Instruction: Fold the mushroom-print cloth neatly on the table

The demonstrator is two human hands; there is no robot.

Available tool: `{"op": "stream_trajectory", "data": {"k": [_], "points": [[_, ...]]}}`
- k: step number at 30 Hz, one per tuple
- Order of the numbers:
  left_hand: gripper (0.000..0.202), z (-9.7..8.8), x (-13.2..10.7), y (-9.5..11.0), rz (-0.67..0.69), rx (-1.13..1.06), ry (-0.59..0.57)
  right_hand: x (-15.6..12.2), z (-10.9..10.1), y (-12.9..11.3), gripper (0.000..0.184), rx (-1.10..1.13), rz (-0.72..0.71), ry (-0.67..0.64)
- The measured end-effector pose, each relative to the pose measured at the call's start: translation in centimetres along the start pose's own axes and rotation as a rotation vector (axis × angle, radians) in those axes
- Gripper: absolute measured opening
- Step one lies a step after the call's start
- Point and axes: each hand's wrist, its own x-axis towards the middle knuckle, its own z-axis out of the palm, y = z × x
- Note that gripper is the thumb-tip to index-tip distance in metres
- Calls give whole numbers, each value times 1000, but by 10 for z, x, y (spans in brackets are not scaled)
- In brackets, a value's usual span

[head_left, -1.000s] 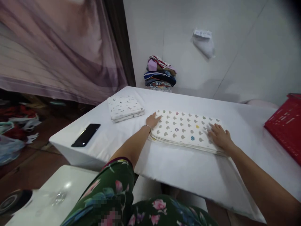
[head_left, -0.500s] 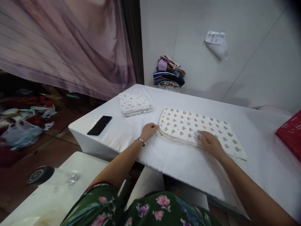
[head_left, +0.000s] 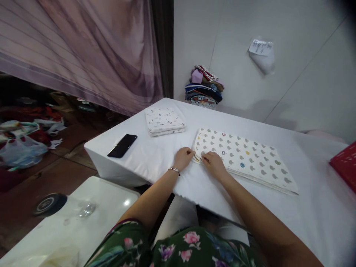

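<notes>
A folded cloth with a mushroom print (head_left: 247, 157) lies flat on the white table (head_left: 155, 155). My left hand (head_left: 183, 158), with a bracelet on the wrist, is closed on the cloth's near left corner. My right hand (head_left: 213, 164) rests right beside it on the same corner, fingers curled and pinching the layered edge. A smaller folded white cloth with tiny prints (head_left: 164, 121) lies to the left, further back.
A black phone (head_left: 122, 145) lies near the table's left edge. A stack of folded clothes (head_left: 205, 87) stands at the back against the wall. A red basket (head_left: 345, 163) is at the far right. A white stool top (head_left: 83, 218) sits lower left; bags clutter the floor.
My right hand has slid left along the mushroom-print cloth, from its right end to the near left corner beside my left hand. The left hand moved to that corner's front edge.
</notes>
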Motion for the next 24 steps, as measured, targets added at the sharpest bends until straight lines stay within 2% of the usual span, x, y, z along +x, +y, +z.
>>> {"op": "stream_trajectory", "data": {"k": [7, 14, 24], "points": [[20, -1, -2, 1, 67, 45, -8, 2, 9, -1, 18, 66, 26, 29], [21, -1, -3, 3, 67, 107, -18, -2, 16, -3, 19, 117, 46, 73], [15, 0, -2, 0, 69, 63, -19, -1, 20, -7, 19, 40, 58, 76]]}}
